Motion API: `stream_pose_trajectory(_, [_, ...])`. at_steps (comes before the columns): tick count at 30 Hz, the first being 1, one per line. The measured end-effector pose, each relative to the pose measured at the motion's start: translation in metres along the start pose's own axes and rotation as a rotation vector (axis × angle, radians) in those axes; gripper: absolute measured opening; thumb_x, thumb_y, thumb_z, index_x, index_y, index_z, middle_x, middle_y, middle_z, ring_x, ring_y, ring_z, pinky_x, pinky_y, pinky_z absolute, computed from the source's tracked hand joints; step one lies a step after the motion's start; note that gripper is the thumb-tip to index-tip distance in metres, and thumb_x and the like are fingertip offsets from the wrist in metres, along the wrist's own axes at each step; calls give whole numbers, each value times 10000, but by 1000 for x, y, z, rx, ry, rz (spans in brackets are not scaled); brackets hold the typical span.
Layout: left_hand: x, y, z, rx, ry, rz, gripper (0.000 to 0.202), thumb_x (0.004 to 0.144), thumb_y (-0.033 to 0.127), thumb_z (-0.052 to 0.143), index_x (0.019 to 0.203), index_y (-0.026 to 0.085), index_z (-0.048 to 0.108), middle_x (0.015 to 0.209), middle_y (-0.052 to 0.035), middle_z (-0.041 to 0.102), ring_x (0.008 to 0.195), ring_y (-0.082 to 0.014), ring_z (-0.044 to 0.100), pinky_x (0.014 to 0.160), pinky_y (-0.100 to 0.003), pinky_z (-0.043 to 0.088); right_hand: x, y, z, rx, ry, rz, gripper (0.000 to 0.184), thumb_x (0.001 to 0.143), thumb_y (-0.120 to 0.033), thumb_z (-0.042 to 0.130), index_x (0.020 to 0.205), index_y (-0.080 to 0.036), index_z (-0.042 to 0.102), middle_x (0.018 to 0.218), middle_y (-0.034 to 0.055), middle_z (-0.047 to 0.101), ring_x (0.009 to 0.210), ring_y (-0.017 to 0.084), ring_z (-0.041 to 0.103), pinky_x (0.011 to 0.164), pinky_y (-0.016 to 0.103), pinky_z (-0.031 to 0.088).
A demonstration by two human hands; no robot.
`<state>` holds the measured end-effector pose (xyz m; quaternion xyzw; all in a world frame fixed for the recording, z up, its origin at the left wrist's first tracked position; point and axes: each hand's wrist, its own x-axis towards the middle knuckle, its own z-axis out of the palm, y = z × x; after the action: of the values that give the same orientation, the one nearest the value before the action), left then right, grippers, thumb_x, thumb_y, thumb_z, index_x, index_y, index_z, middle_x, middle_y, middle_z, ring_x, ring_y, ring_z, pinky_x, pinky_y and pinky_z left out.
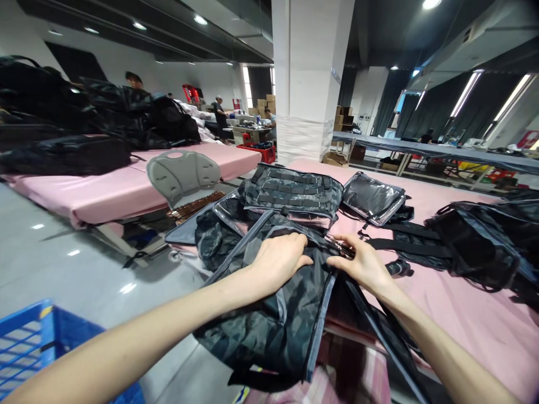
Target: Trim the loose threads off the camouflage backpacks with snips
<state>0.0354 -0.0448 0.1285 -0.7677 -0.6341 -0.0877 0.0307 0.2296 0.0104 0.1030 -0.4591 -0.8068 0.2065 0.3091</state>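
Observation:
A dark camouflage backpack [269,314] hangs partly over the near edge of the pink-covered table, its panels spread and grey-bound edges showing. On its upper part, my left hand [282,261] is closed with fingers curled over the fabric; the fingertips are partly hidden. My right hand [362,261] pinches the dark edge of the same bag just to the right, thumb and fingers nearly together. Behind my hands rises a camouflage panel [295,191] with rows of black webbing. A clear-covered black pouch [373,197] lies beyond my right hand.
More black bags [475,241] lie on the pink table [455,314] at right. A blue plastic crate [46,336] stands on the floor at lower left. A grey chair back [183,174] is beside a second pink table [105,193] piled with bags. A white pillar [309,73] stands ahead; people are farther back.

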Motion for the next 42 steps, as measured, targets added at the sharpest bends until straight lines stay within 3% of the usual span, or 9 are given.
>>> stream_pose_trajectory(6, [-10,-9,-33,-551,-389,423,230,840,259,498,680,140,611,640,1,624,588,-108,554,585,-198,399,1,-1,13,19,16,23,373,697,-323,661,1048,-201,632,993,59,675,893,239,619,805,366,457])
stream_pose_trajectory(8, [-13,-17,-45,-591,-271,416,274,873,283,437,735,142,626,697,-15,638,632,-113,560,630,-205,418,-1,2,14,59,36,14,367,690,-319,668,1037,-204,640,1007,60,673,921,247,613,823,378,452])
stream_pose_trajectory(10, [-12,-23,-46,-383,5,293,209,868,274,452,895,160,626,844,-49,645,750,-145,572,712,-246,427,-2,4,14,89,51,4,356,691,-302,664,1034,-208,641,1008,57,672,932,245,610,833,380,448])
stream_pose_trajectory(12, [-13,-25,-36,-109,143,215,225,834,243,515,1042,192,585,932,-68,622,824,-174,561,741,-282,427,-5,7,14,101,59,-3,325,706,-278,644,1024,-213,641,999,52,671,922,235,610,826,373,447])
stream_pose_trajectory(17, [-40,-6,9,101,127,289,236,864,189,440,1056,185,577,879,-67,601,777,-176,550,648,-267,441,-13,16,18,120,78,-31,254,710,-205,609,962,-203,644,931,32,659,846,201,606,751,326,448])
stream_pose_trajectory(21, [-61,14,37,179,92,465,232,833,87,423,995,133,581,1003,-112,601,856,-208,552,725,-324,453,-14,20,25,154,60,-30,213,710,-190,593,914,-191,653,815,11,634,756,172,586,693,295,433])
stream_pose_trajectory(24, [-67,17,47,179,50,452,267,808,59,427,1034,129,552,1094,-125,571,938,-216,539,792,-336,448,-15,19,28,161,64,-51,174,709,-184,593,871,-196,657,795,3,620,742,162,573,689,285,423])
stream_pose_trajectory(36, [-57,23,43,113,15,415,174,819,96,439,955,138,539,1013,-110,558,900,-212,525,738,-331,472,-12,26,30,301,84,-43,117,730,-293,595,701,-188,638,693,7,572,690,163,537,638,272,408])
stream_pose_trajectory(42, [-20,22,24,101,-2,306,126,824,223,497,928,158,527,948,-79,550,841,-216,514,667,-327,466,-53,9,-20,408,227,199,251,720,-426,596,741,-185,662,729,35,626,593,151,537,514,248,421])
